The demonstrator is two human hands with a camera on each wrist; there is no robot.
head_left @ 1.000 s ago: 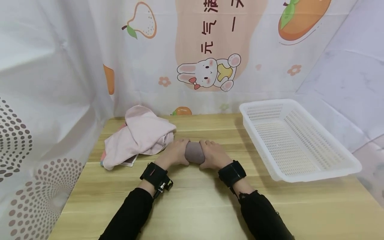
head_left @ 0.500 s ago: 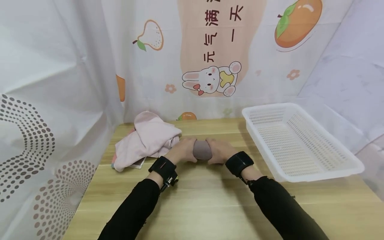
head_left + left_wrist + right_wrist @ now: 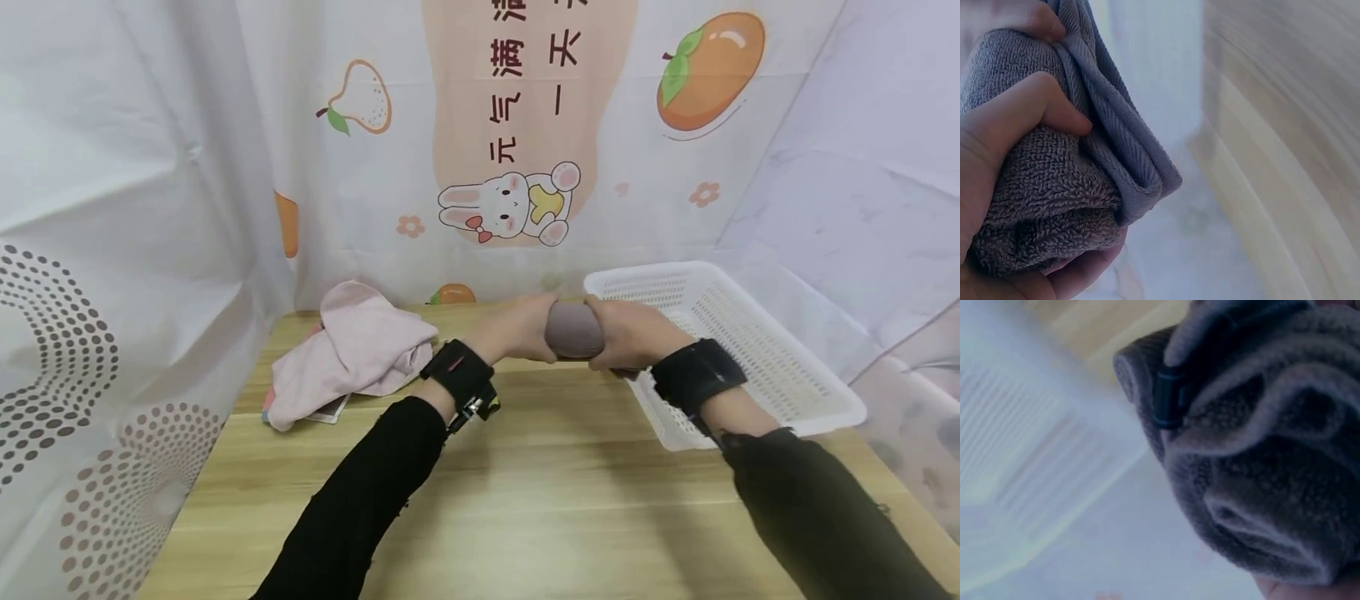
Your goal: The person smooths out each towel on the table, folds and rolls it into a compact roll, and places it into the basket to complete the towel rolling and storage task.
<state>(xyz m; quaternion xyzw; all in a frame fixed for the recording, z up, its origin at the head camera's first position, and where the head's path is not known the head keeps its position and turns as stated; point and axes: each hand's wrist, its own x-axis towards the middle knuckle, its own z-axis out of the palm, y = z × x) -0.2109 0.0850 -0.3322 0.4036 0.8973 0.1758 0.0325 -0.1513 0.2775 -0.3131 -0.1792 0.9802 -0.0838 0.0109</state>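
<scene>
Nearest us we see two black sleeves (image 3: pixel 352 500), then a black band (image 3: pixel 459 375) on the left wrist and another (image 3: pixel 697 375) on the right. Past them, the left hand (image 3: pixel 521 327) and the right hand (image 3: pixel 633 332) grip a rolled grey-brown towel (image 3: pixel 575 329) from opposite ends, holding it raised above the wooden table (image 3: pixel 540 450). In the left wrist view we make out the left thumb bent and pressing on the roll, with the fingers curled beneath. The right hand curls round its own end, though we cannot tell how each finger lies. The right wrist view shows loose, spiralling folds.

Behind the right hand, partly covered by it, we see a white slotted basket (image 3: pixel 742 325). To the left, a crumpled pale pink cloth (image 3: pixel 360 350) lies on the table, well apart from the basket. Farthest off, we see a white curtain (image 3: pixel 397 175) printed with fruit and a rabbit.
</scene>
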